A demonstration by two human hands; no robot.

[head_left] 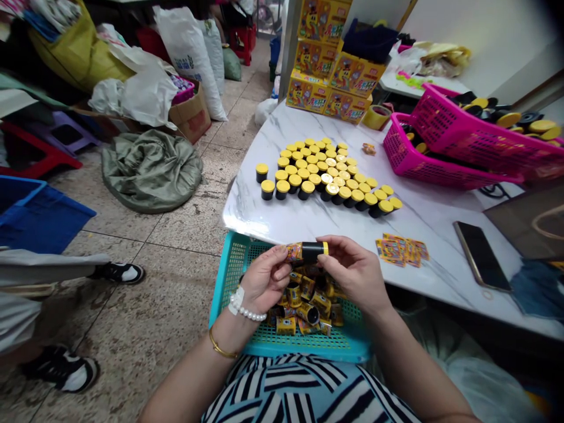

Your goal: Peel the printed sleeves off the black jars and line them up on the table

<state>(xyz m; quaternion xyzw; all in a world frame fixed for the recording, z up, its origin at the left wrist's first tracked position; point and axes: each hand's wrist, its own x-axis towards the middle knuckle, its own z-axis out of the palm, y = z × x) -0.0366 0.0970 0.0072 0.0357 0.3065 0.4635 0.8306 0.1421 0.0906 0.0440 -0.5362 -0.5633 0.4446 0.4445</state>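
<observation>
A small black cylinder with a yellow cap (309, 252) lies sideways between both hands, a printed label partly wrapped round its left end. My left hand (263, 279) pinches the labelled end; my right hand (356, 271) pinches the capped end. Both hover over a teal basket (233, 267) on my lap, which holds several labelled cylinders (304, 305). On the marble table (308, 220) beyond stands a cluster of several yellow-capped black cylinders (326, 176). A small pile of printed labels (402, 249) lies to the right.
Pink baskets (440, 158) with more caps sit at the table's right, yellow printed boxes (328, 64) and a tape roll (376, 116) at the back. A phone (481, 255) lies near the labels. Bags, stools and another person's legs and shoes (66, 367) fill the floor on the left.
</observation>
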